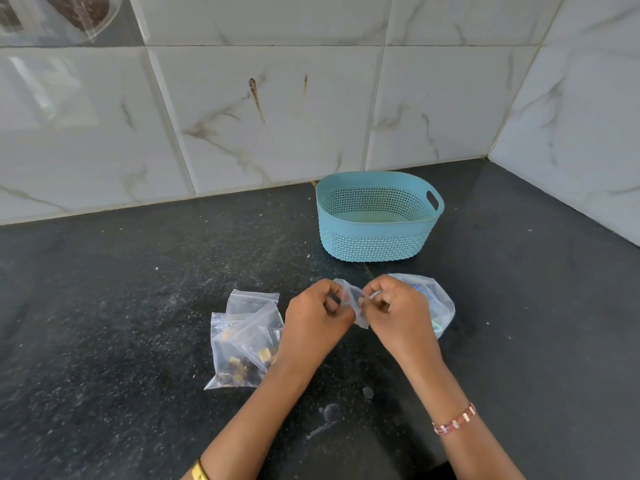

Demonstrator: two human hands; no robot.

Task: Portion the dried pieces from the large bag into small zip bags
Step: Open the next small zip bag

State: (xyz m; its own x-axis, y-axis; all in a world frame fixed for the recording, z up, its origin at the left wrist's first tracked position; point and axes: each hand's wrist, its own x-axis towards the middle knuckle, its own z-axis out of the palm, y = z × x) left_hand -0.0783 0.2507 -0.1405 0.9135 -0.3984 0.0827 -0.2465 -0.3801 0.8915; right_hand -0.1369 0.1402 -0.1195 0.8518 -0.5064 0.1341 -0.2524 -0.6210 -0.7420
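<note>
Here the black speckled counter (138, 306) fills the lower part of the view, and marble-look wall tiles (263, 109) stand behind it and on the right side. A light blue perforated basket (375, 237) sits on the counter near the back wall, well apart from the hands, and nothing shows inside it.

Just in front of the basket lies the large bag (440, 303), clear with some blue print; it is partly hidden behind the right hand (398, 317). To the left of the left hand (311, 320) lies a small pile of small zip bags (242, 337), overlapping each other, and the wrist covers the pile's right edge. Dried pieces (242, 365), brown and yellowish, gather in the lower part of these bags.

Both hands are close together over the counter, fingers curled, and they pinch one empty small zip bag (355, 303) between them, each hand at one side of its top edge. Whether its mouth is open, I cannot tell. The right wrist wears a beaded bracelet (453, 420), the left a yellow bangle (199, 471).
</note>
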